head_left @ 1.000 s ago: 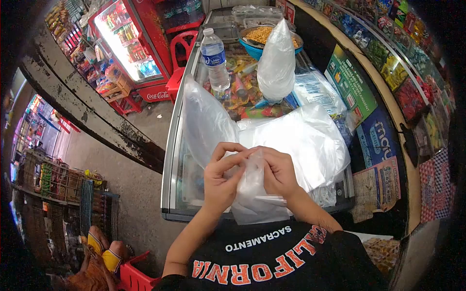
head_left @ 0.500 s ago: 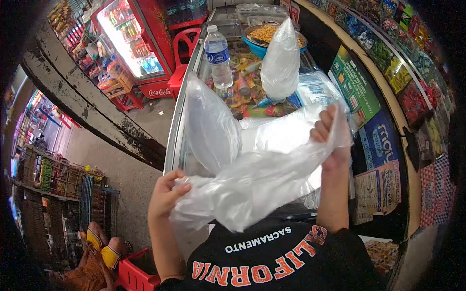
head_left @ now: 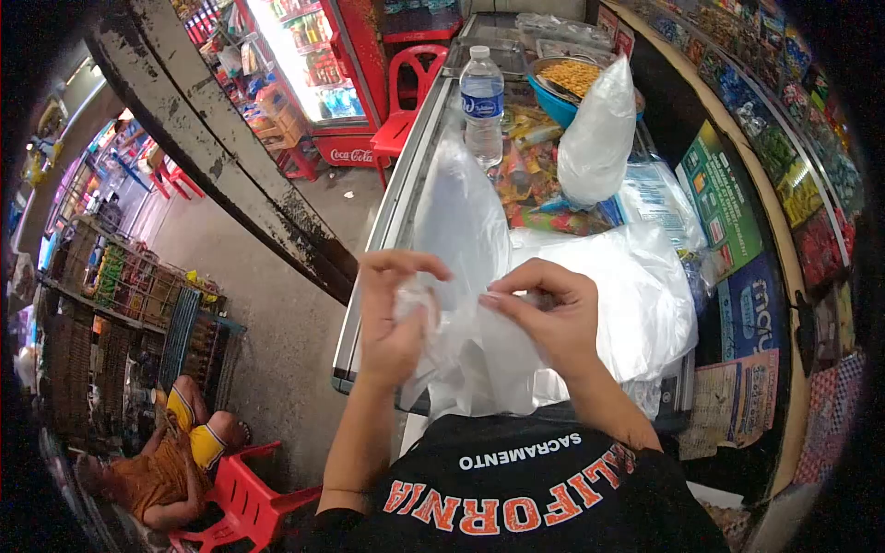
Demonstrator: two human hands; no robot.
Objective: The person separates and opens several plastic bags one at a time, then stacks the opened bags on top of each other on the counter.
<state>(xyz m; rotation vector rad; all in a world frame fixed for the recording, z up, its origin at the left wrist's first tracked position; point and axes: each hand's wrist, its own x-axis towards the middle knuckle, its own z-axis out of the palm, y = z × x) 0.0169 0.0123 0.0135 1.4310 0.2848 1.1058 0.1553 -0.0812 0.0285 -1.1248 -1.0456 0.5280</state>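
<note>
A thin clear plastic bag (head_left: 493,364) hangs crumpled between my hands, close to my chest. My right hand (head_left: 553,309) pinches its upper edge between thumb and forefinger. On the other side, my left hand (head_left: 392,318) is curled with part of the bag in its fingers, somewhat smeared by motion. Just beyond my hands, a tall puffed-up clear plastic bag (head_left: 461,207) stands on the glass counter. To the right, a pile of white plastic bags (head_left: 641,309) lies flat. Behind it a cone-shaped white plastic bundle (head_left: 597,143) stands upright.
A water bottle (head_left: 482,106) stands on the glass counter (head_left: 419,170), with a blue basin (head_left: 558,103) of yellowish snacks farther back. Left are a red chair (head_left: 410,97), a lit drinks fridge (head_left: 369,120) and a seated person (head_left: 175,461). Hanging packets (head_left: 797,138) line the right.
My hands have come closer together, the right moving left and down. The bag stretched between them is now bunched and hangs down. The view has shifted, so the counter sits farther right.
</note>
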